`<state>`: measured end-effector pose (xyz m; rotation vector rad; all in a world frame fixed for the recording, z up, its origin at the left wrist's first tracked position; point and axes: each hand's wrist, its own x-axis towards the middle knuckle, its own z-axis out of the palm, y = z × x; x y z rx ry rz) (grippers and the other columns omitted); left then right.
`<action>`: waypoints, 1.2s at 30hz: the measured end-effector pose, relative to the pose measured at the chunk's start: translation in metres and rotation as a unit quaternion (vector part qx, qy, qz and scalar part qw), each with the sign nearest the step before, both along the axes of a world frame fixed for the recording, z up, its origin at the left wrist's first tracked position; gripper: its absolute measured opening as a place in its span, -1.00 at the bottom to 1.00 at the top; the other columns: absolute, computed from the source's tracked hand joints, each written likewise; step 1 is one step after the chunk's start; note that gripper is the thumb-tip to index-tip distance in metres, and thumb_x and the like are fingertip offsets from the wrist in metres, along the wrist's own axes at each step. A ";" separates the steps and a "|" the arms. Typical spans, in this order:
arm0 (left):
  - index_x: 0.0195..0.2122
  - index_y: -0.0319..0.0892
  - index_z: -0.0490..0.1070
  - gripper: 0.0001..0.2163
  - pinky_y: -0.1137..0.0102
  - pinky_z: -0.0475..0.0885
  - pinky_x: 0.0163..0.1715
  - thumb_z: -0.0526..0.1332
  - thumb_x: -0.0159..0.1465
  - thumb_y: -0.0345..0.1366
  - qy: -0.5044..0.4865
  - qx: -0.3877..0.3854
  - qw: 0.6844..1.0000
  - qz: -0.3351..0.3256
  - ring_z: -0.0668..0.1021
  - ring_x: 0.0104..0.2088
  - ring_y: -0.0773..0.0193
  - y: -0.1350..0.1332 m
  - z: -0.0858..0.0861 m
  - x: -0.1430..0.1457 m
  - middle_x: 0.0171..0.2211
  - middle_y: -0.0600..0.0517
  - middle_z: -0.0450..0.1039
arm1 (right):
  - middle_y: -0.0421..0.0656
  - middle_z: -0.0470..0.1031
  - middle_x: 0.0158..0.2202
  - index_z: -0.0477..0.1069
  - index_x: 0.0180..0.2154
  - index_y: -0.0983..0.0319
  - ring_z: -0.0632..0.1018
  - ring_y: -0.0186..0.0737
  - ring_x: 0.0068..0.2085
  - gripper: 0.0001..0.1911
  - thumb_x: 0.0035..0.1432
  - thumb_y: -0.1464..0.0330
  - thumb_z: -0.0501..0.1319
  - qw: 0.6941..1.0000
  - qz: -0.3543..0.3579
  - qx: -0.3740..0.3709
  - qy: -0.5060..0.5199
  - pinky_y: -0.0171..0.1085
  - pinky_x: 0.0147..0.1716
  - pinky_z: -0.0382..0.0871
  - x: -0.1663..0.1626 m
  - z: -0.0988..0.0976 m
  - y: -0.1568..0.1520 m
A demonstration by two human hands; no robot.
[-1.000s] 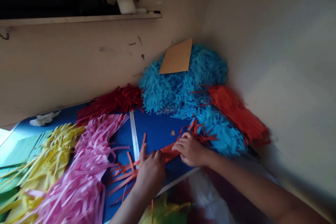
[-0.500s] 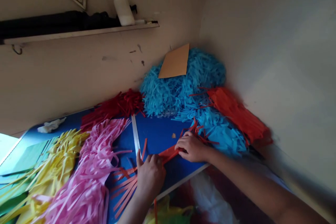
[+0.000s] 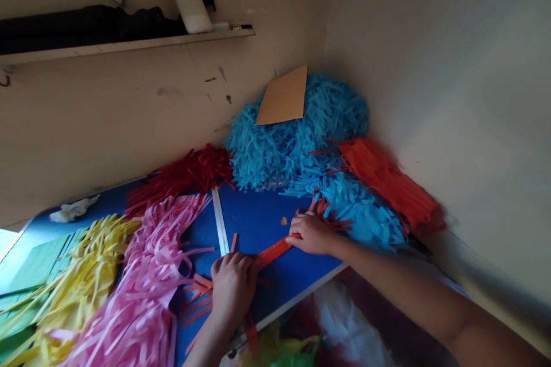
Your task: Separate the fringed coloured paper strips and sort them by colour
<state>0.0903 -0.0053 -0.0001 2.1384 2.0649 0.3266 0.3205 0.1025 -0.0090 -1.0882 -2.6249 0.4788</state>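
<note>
Both of my hands are on a fringed orange-red tissue paper strip (image 3: pixel 274 253) that stretches between them over the blue table (image 3: pixel 258 206). My left hand (image 3: pixel 235 287) is closed over its left end, where cut fringes fan out on the table beneath and beside the wrist. My right hand (image 3: pixel 313 233) grips the other end with curled fingers, and more orange fringe shows just behind it. Pink fringed paper (image 3: pixel 150 275) lies left of my left hand. Light blue fringed paper (image 3: pixel 365 212) sits just beyond my right hand.
Yellow fringe (image 3: pixel 90 269) and green paper (image 3: pixel 34 275) lie at the left. Dark red fringe (image 3: pixel 185 172) rests along the wall. A tan card (image 3: pixel 283 96) leans on a blue fringe heap (image 3: pixel 258 149). Orange fringed paper (image 3: pixel 391 183) lies at right. A shelf (image 3: pixel 129 46) holds a white bottle (image 3: pixel 189 0).
My left hand has moved a little left and down, its index finger now curled in. The strip between the hands looks narrower and straighter. The view has shifted slightly.
</note>
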 end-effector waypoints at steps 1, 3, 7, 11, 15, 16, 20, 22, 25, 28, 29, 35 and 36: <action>-0.41 -0.09 0.54 -0.68 0.11 0.22 -0.02 0.05 0.39 -0.21 0.016 -0.005 1.000 0.008 0.54 -0.16 0.09 0.002 0.000 0.002 -0.35 -0.01 0.57 | -0.20 0.54 -0.39 0.52 -0.48 0.24 0.53 -0.22 -0.25 -0.78 0.19 0.30 0.34 1.000 -0.009 0.004 -0.005 -0.22 -0.16 0.20 -0.003 0.000 -0.001; -0.47 -0.11 0.51 -0.65 0.12 0.20 -0.04 0.05 0.38 -0.19 0.043 -0.021 0.999 0.013 0.56 -0.18 0.08 0.006 0.002 0.004 -0.39 -0.02 0.56 | -0.20 0.52 -0.41 0.49 -0.51 0.24 0.51 -0.21 -0.27 -0.78 0.15 0.31 0.35 1.000 -0.020 0.011 -0.014 -0.22 -0.19 0.19 -0.007 0.000 -0.003; -0.53 -0.11 0.49 -0.64 0.14 0.19 -0.07 0.06 0.36 -0.19 0.060 -0.047 0.997 0.001 0.58 -0.21 0.08 0.015 0.006 0.004 -0.43 -0.02 0.57 | -0.21 0.50 -0.43 0.47 -0.53 0.23 0.49 -0.22 -0.28 -0.78 0.13 0.33 0.33 0.999 -0.030 0.017 -0.029 -0.23 -0.22 0.17 -0.010 -0.001 -0.003; -0.57 -0.12 0.47 -0.64 0.19 0.20 -0.15 0.08 0.34 -0.21 0.068 -0.071 0.995 -0.017 0.59 -0.25 0.09 0.023 0.010 0.002 -0.44 -0.03 0.58 | -0.20 0.50 -0.43 0.46 -0.54 0.23 0.48 -0.22 -0.28 -0.78 0.12 0.31 0.32 0.999 -0.028 0.018 -0.039 -0.24 -0.23 0.16 -0.011 -0.005 -0.001; -0.55 -0.12 0.47 -0.68 0.20 0.21 -0.16 0.13 0.33 -0.19 0.071 -0.080 0.994 -0.029 0.59 -0.24 0.08 0.024 0.011 0.000 -0.43 -0.01 0.58 | -0.22 0.49 -0.44 0.44 -0.53 0.23 0.48 -0.24 -0.30 -0.77 0.13 0.30 0.32 0.999 -0.029 0.024 -0.037 -0.24 -0.23 0.16 -0.011 -0.005 -0.001; -0.52 -0.11 0.48 -0.70 0.20 0.22 -0.15 0.13 0.33 -0.18 0.073 -0.080 0.994 -0.025 0.59 -0.23 0.09 0.023 0.011 -0.001 -0.41 -0.01 0.57 | -0.22 0.49 -0.43 0.44 -0.51 0.23 0.47 -0.23 -0.30 -0.79 0.12 0.30 0.33 0.998 -0.034 0.028 -0.034 -0.23 -0.24 0.16 -0.011 -0.004 -0.002; -0.25 -0.08 0.52 -0.87 0.14 0.25 -0.06 0.20 0.32 -0.21 0.074 -0.022 0.996 -0.041 0.56 -0.14 0.08 0.018 0.011 -0.005 -0.26 0.00 0.57 | -0.09 0.53 -0.22 0.48 -0.23 0.24 0.46 -0.09 -0.15 -0.90 0.18 0.39 0.27 0.995 -0.061 0.081 -0.018 -0.11 -0.13 0.14 -0.008 0.010 -0.007; -0.20 -0.02 0.52 -0.89 0.11 0.22 0.03 0.22 0.30 -0.32 0.074 0.016 0.990 -0.118 0.53 -0.09 0.09 0.017 0.011 -0.006 -0.21 0.03 0.56 | -0.08 0.53 -0.15 0.48 -0.20 0.21 0.42 -0.04 -0.06 -0.87 0.20 0.46 0.21 0.992 0.013 0.127 -0.021 -0.02 -0.04 0.10 -0.006 0.014 -0.011; -0.26 0.00 0.53 -0.85 0.05 0.19 0.09 0.26 0.24 -0.42 0.081 0.035 0.973 -0.212 0.51 -0.11 0.09 0.015 0.015 -0.002 -0.24 0.05 0.56 | -0.12 0.55 -0.22 0.48 -0.28 0.22 0.40 -0.03 -0.03 -0.93 0.19 0.38 0.22 0.972 0.155 0.175 -0.032 0.07 0.06 0.02 -0.007 0.013 -0.015; -0.33 -0.09 0.52 -0.90 0.02 0.19 0.11 0.23 0.22 -0.43 0.092 0.046 0.971 -0.214 0.50 -0.14 0.07 0.013 0.020 0.007 -0.30 0.01 0.55 | -0.10 0.56 -0.26 0.49 -0.29 0.24 0.41 -0.05 -0.08 -0.85 0.23 0.30 0.21 0.961 0.181 0.204 -0.040 0.07 0.07 0.01 -0.011 0.006 -0.013; -0.34 -0.12 0.51 -0.91 0.00 0.18 0.12 0.22 0.22 -0.41 0.094 0.053 0.973 -0.205 0.50 -0.14 0.06 0.013 0.020 0.010 -0.32 -0.01 0.54 | -0.10 0.56 -0.28 0.49 -0.31 0.25 0.42 -0.07 -0.11 -0.84 0.24 0.31 0.19 0.961 0.180 0.207 -0.044 0.06 0.04 0.03 -0.013 0.004 -0.010; -0.36 -0.13 0.53 -0.91 0.04 0.22 0.07 0.23 0.19 -0.42 0.083 0.119 0.980 -0.136 0.52 -0.23 0.10 0.014 0.004 0.016 -0.40 0.04 0.53 | -0.20 0.57 -0.35 0.51 -0.36 0.21 0.43 -0.17 -0.21 -0.87 0.20 0.33 0.22 0.983 0.127 0.126 -0.034 -0.02 -0.05 0.07 -0.024 0.009 -0.003; -0.38 -0.12 0.52 -0.88 0.05 0.22 0.06 0.22 0.20 -0.45 0.081 0.130 0.980 -0.129 0.52 -0.24 0.11 0.014 0.001 0.015 -0.41 0.05 0.53 | -0.19 0.57 -0.32 0.51 -0.32 0.20 0.43 -0.14 -0.18 -0.87 0.18 0.29 0.24 0.983 0.127 0.132 -0.030 -0.02 -0.05 0.06 -0.025 0.010 -0.005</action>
